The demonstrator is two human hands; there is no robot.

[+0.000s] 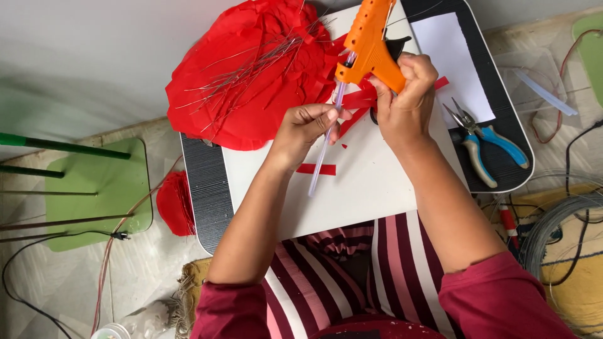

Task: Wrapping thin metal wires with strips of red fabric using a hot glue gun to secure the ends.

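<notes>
My right hand (408,94) grips the handle of an orange hot glue gun (370,41) over a small white table (370,182). A clear glue stick (325,150) sticks out of the gun's back end. My left hand (308,129) pinches that stick near the gun. Red paper strips (359,100) lie under both hands, partly hidden by them. Another short red strip (316,169) rests on the table below my left hand.
A heap of red paper with several thin wires (251,69) covers the table's far left. Blue-handled pliers (487,141) and a white sheet (452,59) lie at the right. A green board (97,188), cables and a wire coil (559,220) are on the floor.
</notes>
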